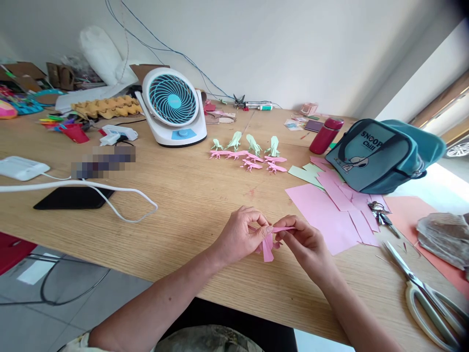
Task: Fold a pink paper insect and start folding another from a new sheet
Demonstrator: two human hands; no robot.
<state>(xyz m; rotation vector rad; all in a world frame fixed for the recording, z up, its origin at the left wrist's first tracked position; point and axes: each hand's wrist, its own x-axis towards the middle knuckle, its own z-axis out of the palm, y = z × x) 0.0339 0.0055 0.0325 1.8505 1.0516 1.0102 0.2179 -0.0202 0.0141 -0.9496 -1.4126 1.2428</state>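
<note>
Near the table's front edge, my left hand (246,233) pinches a folded pink paper figure (268,248) between thumb and fingers. From the other side, my right hand (303,240) grips a narrow pink strip of the same figure. Part of the folded paper is hidden behind my fingers. Farther back on the table stand several finished-looking pink paper insects (252,165). Behind those is a row of green paper insects (253,144). To the right of my hands lies a large pink paper sheet (322,215), with smaller cut pink pieces (361,226) beside it.
Large scissors (414,283) lie at the right, blades open. A teal bag (381,151) and a red bottle (326,136) stand at the back right. A white fan (172,105) stands at the back left, with a white cable (110,195) and a black flat object (73,198) nearer.
</note>
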